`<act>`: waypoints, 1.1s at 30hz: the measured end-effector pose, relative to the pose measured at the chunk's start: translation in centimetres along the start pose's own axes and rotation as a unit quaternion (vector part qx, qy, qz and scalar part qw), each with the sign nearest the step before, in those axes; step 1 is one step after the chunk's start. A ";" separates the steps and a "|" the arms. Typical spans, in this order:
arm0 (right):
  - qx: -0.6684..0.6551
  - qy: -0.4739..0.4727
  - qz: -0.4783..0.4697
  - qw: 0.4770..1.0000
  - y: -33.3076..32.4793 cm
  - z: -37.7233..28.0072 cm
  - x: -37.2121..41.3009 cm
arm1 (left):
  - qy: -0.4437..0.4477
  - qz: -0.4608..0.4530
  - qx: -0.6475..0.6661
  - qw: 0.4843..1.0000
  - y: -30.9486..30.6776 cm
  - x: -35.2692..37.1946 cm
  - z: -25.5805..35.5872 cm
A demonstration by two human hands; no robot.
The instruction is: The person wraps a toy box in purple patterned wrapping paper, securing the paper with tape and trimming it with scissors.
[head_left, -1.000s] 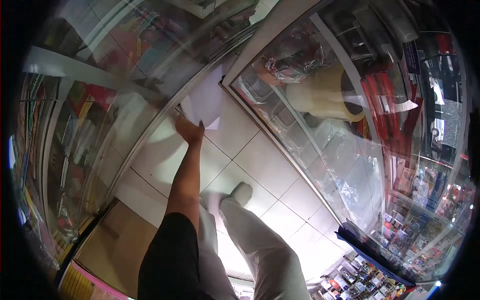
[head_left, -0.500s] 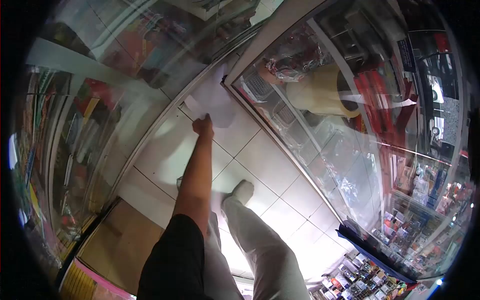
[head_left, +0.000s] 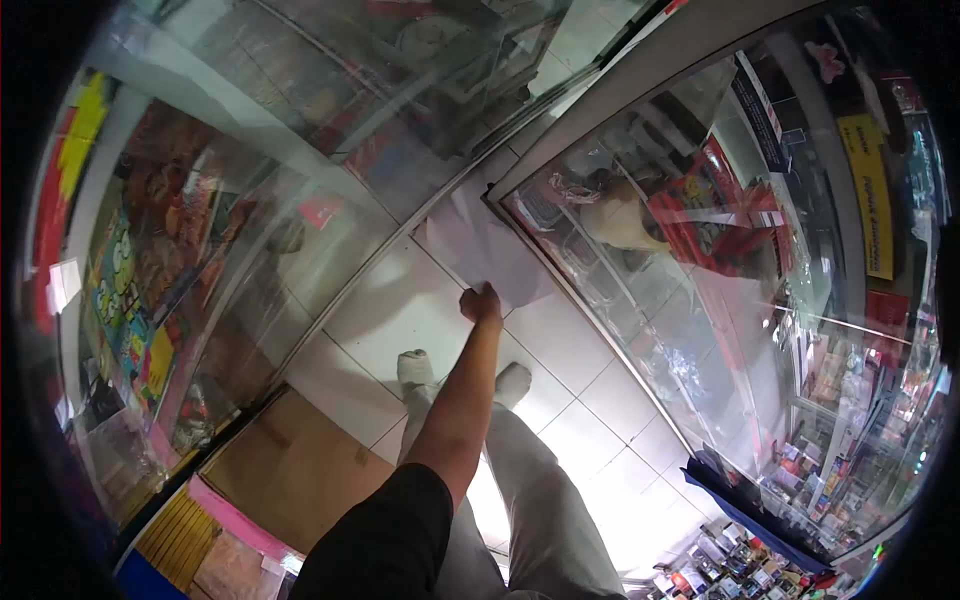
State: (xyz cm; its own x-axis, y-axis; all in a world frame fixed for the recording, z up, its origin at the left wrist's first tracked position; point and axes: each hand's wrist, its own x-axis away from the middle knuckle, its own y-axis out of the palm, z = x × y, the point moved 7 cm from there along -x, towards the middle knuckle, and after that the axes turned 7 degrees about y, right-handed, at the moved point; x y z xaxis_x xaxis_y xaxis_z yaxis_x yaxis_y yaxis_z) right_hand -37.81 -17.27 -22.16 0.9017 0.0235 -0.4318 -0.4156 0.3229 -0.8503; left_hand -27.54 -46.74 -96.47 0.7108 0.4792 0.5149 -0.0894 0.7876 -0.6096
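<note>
My left hand [head_left: 481, 305] reaches out in front of me over the tiled floor, its fingers closed in a fist. It grips the near edge of a thin white sheet [head_left: 490, 250] that looks like paper. The sheet extends away from my knuckles toward the narrow gap between two glass display cases, covering part of the tiles in this view. A black sleeve [head_left: 390, 520] covers my upper arm. My right hand is out of view.
Glass display cases with goods stand on the left [head_left: 250, 230] and right [head_left: 650, 260]. My feet [head_left: 514, 384] in grey socks are on white tiles [head_left: 380, 310]. A brown cardboard panel [head_left: 290, 460] lies lower left, and small packaged goods [head_left: 730, 560] show lower right.
My left hand and the white sheet have shifted right and lower in the view. The view itself has shifted, and my left foot now shows beside my arm.
</note>
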 end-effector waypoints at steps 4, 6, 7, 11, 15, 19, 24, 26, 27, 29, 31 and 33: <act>-0.006 0.002 -0.002 1.000 -2.0 0.6 -0.5 | -0.054 0.001 0.101 0.993 1.8 1.4 -4.6; -0.005 0.003 0.002 1.000 -3.5 1.1 -0.9 | -0.140 -0.017 0.365 0.920 -0.2 4.5 -2.7; -0.004 0.003 0.006 1.000 -4.3 1.4 -1.2 | -0.107 -0.015 0.322 0.940 -0.7 4.2 -3.1; -0.001 0.007 0.015 1.000 -7.3 2.2 -1.8 | -0.161 0.010 0.320 0.934 -3.7 7.6 -1.9; -0.001 0.008 0.021 1.000 -10.4 2.5 -2.6 | -0.035 0.022 0.210 0.977 -9.0 10.9 1.0; -0.135 0.098 0.007 0.986 -13.2 2.6 -3.3 | 0.070 0.017 0.105 0.992 -16.5 12.8 4.8; -0.248 0.206 0.044 0.946 -10.8 3.4 -1.1 | 0.242 -0.043 -0.041 0.968 -27.8 15.4 14.2; -0.267 0.186 0.063 0.943 -11.5 1.8 -1.3 | 0.297 -0.051 -0.136 0.944 -31.1 15.3 16.2; -0.224 0.190 0.042 0.955 -12.3 1.2 -1.4 | 0.318 -0.080 -0.184 0.926 -33.0 16.2 18.7; -0.252 0.197 0.013 0.947 -12.5 1.0 -1.5 | 0.362 -0.113 -0.216 0.900 -36.1 17.0 20.9; -0.273 0.177 0.076 0.943 -12.6 0.5 -1.5 | 0.377 -0.154 -0.246 0.879 -39.5 19.0 25.3; -0.285 0.149 0.086 0.943 -12.2 0.2 -1.5 | 0.397 -0.183 -0.289 0.851 -43.7 22.6 30.6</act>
State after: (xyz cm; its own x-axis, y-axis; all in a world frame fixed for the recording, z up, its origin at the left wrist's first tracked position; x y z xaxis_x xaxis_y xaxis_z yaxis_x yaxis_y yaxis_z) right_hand -34.10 -21.01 -11.08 0.7768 -0.2646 -0.5714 -0.6258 -0.2238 -0.7472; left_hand -28.93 -58.52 -39.75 0.8852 -0.3523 0.3039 0.4352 0.3957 -0.8087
